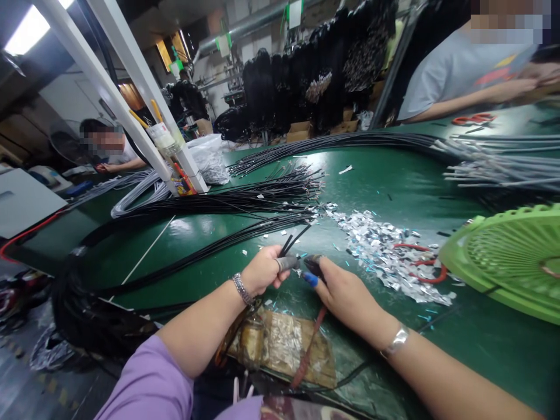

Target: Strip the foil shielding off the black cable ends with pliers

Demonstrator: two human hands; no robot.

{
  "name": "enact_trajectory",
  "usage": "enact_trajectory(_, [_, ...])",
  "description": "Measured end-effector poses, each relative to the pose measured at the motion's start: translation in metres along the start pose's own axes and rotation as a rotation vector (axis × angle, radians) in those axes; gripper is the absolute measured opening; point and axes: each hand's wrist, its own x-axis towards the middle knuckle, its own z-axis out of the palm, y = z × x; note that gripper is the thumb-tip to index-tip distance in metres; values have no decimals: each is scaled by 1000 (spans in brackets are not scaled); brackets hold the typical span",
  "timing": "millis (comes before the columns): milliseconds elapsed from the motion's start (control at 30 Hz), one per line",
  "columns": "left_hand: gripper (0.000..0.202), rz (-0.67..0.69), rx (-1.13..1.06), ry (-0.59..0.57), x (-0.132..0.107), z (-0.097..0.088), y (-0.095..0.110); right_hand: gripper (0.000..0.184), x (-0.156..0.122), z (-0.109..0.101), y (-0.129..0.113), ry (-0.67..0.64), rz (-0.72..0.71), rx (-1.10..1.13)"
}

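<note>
Clasping blk cables (296,241) in L hand (265,271), over near side of green table (363,181). Long axis slanting up and away to R from L hand. Just beside, on R: R hand (335,286), w/ fingertips bunched near cable end (298,272); R grip: can't tell.

**Surrounding Equipment**

A green plastic fan (511,259) is located at right. Red-handled scissors (464,121) lie far right, near a grey-shirted co-worker (455,73). White posts (136,64) stand at left; cardboard boxes (299,132) sit on the far side.
</note>
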Motion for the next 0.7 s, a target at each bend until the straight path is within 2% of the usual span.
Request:
enact_trajectory(233, [46,-3,-5,-45,-2,4,0,7,0,1,-2,-41,19,-76])
enact_trajectory(433, [46,12,17,-46,-1,3,0,6,0,2,-2,-20,-17,-16])
enact_trajectory(700, [44,17,65,-52,0,3,-3,4,1,2,-2,-26,10,-4])
